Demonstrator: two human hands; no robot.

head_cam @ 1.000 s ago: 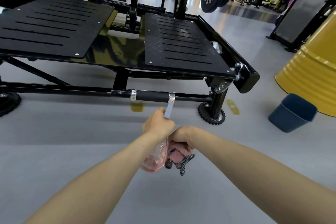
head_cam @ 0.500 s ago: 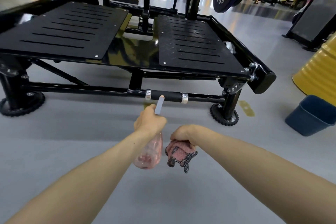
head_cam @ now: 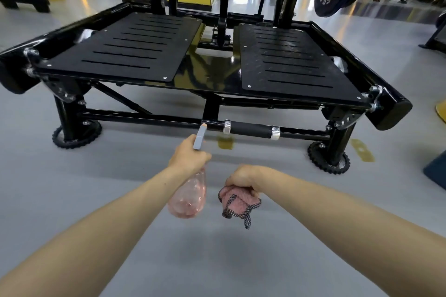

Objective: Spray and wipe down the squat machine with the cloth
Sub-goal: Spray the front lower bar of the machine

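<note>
My left hand (head_cam: pixel 188 158), gripping the spray bottle (head_cam: pixel 189 198), sits nearer the squat machine (head_cam: pixel 135 50), whose front bar (head_cam: pixel 144 119) runs crosswise ahead; my right hand (head_cam: pixel 242 176) is fisted round the cloth (head_cam: pixel 237 201).

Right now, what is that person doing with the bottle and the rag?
A person stands facing the squat machine. The left hand grips a pink spray bottle, its nozzle pointed toward the machine's low front bar. The right hand holds a bunched pink cloth, which hangs in the air and touches no part of the machine.
</note>
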